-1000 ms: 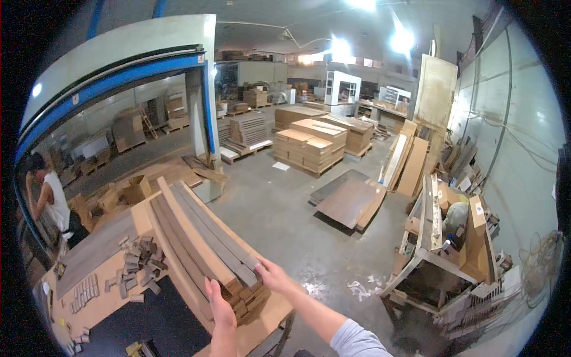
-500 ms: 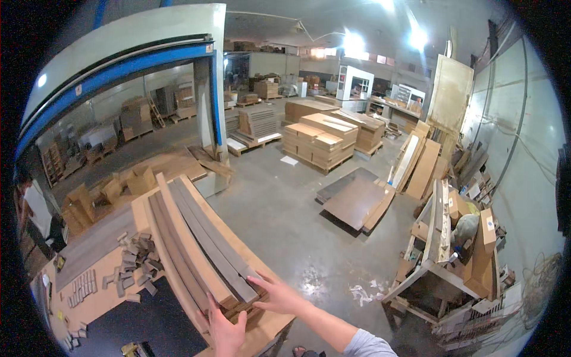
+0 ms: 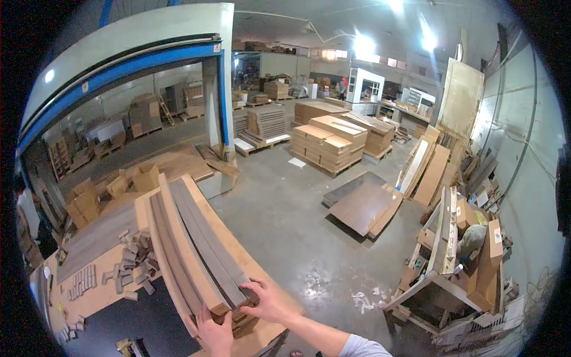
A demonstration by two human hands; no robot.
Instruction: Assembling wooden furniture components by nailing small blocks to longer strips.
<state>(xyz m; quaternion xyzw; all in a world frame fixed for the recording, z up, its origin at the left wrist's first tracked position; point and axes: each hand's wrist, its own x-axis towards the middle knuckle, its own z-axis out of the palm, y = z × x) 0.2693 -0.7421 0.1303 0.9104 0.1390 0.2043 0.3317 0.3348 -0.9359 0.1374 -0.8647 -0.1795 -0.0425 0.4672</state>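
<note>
A stack of long narrow wooden strips runs away from me along the bench. Its top layer has a light-coloured strip (image 3: 193, 256) beside grey strips (image 3: 209, 253). At the near end, my left hand (image 3: 214, 334) has its fingers and thumb around the end of the light strip and the pieces under it. My right hand (image 3: 270, 303) bends over the near end of the grey strips, its fingertips on their top and right edge. The undersides of both hands' grips are partly hidden. Left of the stack lies a pile of small grey wooden blocks (image 3: 132, 265).
The bench top (image 3: 279, 285) carries a dark panel (image 3: 143, 324) and a yellow-and-black tool (image 3: 126, 347). Open cardboard boxes (image 3: 83, 202) stand beyond. Flat boards (image 3: 363, 205) lie on the floor, with pallet stacks (image 3: 330, 143) behind. A cluttered wooden rack (image 3: 446, 256) stands right.
The view has shifted slightly. My right hand has drawn closer to my left, its fingers more bent over the grey strips' end. The gap at the strips' near ends looks narrower.
</note>
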